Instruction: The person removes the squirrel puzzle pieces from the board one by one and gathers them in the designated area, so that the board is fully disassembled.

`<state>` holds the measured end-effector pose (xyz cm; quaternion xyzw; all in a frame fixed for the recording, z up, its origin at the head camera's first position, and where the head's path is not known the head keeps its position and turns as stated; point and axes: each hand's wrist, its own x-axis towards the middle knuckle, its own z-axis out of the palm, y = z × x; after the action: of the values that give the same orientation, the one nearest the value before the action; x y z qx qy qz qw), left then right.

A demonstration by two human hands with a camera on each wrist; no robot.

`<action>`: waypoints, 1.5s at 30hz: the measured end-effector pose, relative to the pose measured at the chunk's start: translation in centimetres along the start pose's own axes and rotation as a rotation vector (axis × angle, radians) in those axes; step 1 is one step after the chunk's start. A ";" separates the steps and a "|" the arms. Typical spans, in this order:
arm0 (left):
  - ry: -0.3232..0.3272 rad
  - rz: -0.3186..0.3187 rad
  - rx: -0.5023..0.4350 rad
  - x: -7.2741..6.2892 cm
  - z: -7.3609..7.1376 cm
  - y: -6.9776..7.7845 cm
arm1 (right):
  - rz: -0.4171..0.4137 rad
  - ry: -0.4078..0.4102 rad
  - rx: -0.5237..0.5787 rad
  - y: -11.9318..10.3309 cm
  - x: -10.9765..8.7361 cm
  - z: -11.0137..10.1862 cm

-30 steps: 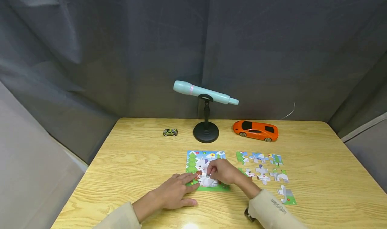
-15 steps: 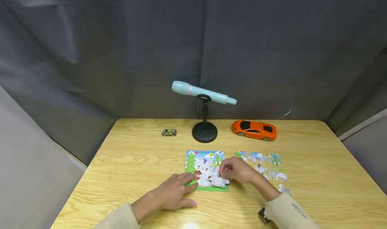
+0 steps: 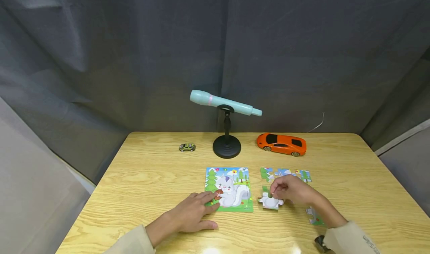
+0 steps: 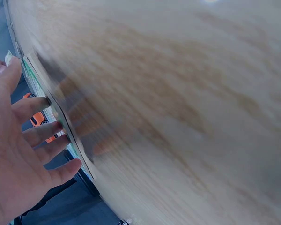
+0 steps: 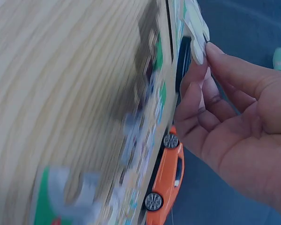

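In the head view, a square picture puzzle board (image 3: 241, 198) with a white squirrel among trees lies on the wooden table. My left hand (image 3: 196, 213) rests its fingertips on the board's left lower part, fingers spread and nearly straight; the left wrist view shows the fingers at the board's edge (image 4: 65, 117). To the right of the board, my right hand (image 3: 292, 190) pinches a white and green jigsaw piece (image 3: 270, 203) between thumb and fingers. The right wrist view shows this piece (image 5: 195, 30) held up at the fingertips. The right hand partly hides loose pieces behind it.
Loose jigsaw pieces (image 3: 266, 173) lie in rows to the right, with one grey and green piece (image 3: 313, 215) nearer the front. Behind stand a small green toy car (image 3: 187, 147), a light blue microphone (image 3: 228, 103) on a black stand (image 3: 227, 146), and an orange toy car (image 3: 281, 144).
My right hand has carried the jigsaw piece from over the board to its right, uncovering the squirrel's tail on the board. The left hand stays on the board.
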<state>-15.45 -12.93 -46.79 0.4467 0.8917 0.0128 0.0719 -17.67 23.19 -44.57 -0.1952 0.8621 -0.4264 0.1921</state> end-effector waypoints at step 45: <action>0.019 0.014 0.028 0.1 0.1 -0.1 | 0.059 0.053 -0.120 1.4 -2.0 -1.0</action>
<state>-15.55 -12.88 -46.91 0.4539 0.8892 0.0051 0.0573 -16.74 25.66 -44.84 -0.1694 0.8962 -0.3734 0.1697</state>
